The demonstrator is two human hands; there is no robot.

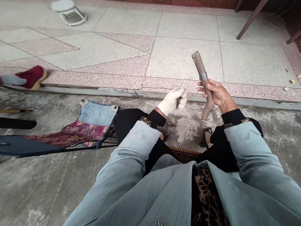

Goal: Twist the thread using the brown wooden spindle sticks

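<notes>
My right hand (218,92), bare, grips a wooden stick (200,65) and holds it up at a tilt in front of me. Metal wire (203,75) is wound in a tight band around the stick, just above my fingers. The stick's lower end is bent, and its top end looks rough and cut. My left hand (175,100) wears a white knitted glove and is closed in a pinch to the left of the stick. A faint thin wire (191,95) curves out from its fingertips toward the stick; what lies inside the fingers is hidden.
A raised tiled step (131,83) crosses ahead. A folding fabric chair (77,131) stands to my left. Beyond are a white stool (70,12) and another person's red shoe (33,77). Wooden furniture legs (250,20) stand at back right. A woven seat (185,153) shows beneath me.
</notes>
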